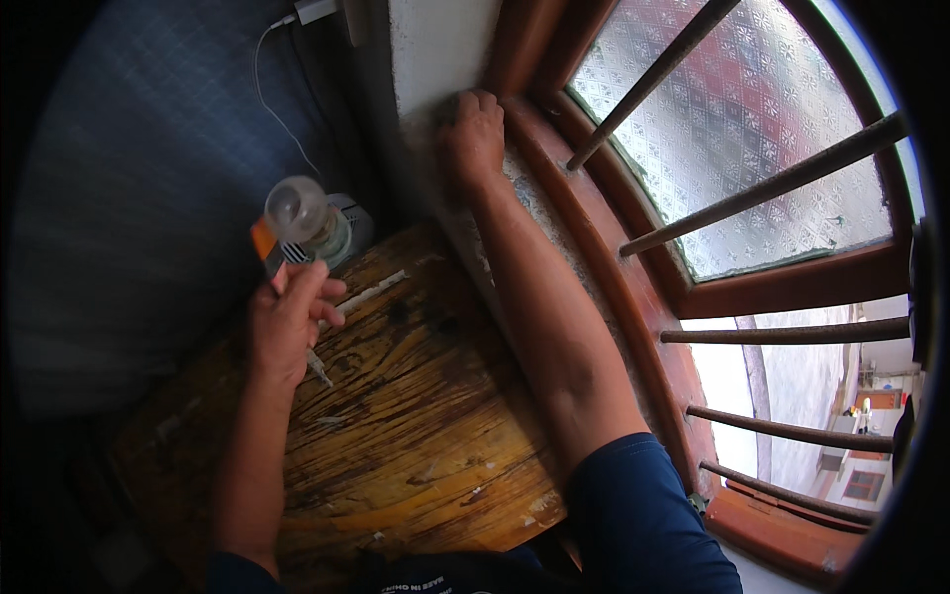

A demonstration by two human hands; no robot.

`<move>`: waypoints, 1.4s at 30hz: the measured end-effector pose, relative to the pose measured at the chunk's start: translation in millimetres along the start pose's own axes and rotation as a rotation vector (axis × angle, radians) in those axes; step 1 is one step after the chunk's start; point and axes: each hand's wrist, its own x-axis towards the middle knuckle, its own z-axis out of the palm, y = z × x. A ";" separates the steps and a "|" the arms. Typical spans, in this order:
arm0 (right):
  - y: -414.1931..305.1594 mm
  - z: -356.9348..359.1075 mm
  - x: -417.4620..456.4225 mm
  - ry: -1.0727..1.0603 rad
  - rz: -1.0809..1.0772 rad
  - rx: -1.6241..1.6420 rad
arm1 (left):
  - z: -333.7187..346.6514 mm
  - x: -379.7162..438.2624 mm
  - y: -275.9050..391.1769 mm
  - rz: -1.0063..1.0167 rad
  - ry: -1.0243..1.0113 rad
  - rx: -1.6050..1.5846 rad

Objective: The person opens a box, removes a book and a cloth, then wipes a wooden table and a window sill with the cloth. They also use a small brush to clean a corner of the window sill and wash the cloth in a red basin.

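My left hand (pixel 289 319) is raised over the left part of a worn wooden tabletop. It grips a thin orange-and-dark item (pixel 266 245), perhaps a small packet, which points away from me. Just beyond it is a clear, round cup or lid (pixel 297 206), blurred, above a glass jar (pixel 335 241). My right hand (pixel 479 137) reaches far forward to the corner where the window sill (pixel 545 223) meets the wall. Its fingers curl down there, and whatever lies beneath them is hidden.
The wooden tabletop (pixel 415 416) is scratched and stained. Metal bars (pixel 764 185) cross the red-brown window frame (pixel 794 286) on my right. A white cable (pixel 258 89) hangs from a white plug (pixel 315 9) near the dark curtain-like cloth (pixel 148 185) at left.
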 end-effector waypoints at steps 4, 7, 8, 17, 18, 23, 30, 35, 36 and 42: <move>-15.9 -2.4 -4.4 -0.064 0.025 0.055 | -39.3 -38.9 -20.6 -0.067 0.061 0.091; -22.6 -8.7 -18.3 -0.153 -0.144 0.187 | -49.7 -59.3 -32.6 -0.122 0.072 0.105; -22.4 -6.5 -21.3 -0.193 -0.205 0.251 | -47.8 -63.8 -33.9 -0.109 0.048 0.122; -13.8 -73.8 -55.1 -0.571 -0.567 0.469 | -11.7 -61.3 -21.2 -0.196 -0.031 0.088; -12.4 -90.1 -63.3 -0.570 -0.567 0.460 | -3.5 -56.4 -18.5 -0.167 -0.059 0.062; -10.9 -171.8 -125.1 -0.626 -0.337 0.451 | 37.8 -21.2 -2.8 -0.038 -0.238 0.045; -41.6 -210.2 -115.0 0.045 0.474 0.944 | 111.6 42.5 10.0 0.040 -0.359 0.047; -56.1 -190.0 -59.5 0.342 0.353 0.975 | 142.9 73.6 1.1 0.047 -0.366 0.055; -64.4 -183.9 -49.9 0.366 0.252 0.994 | 145.0 79.0 -1.9 0.044 -0.357 0.069; -59.1 -165.9 -16.6 0.378 -0.140 0.589 | 153.5 79.4 -11.2 0.023 -0.326 0.079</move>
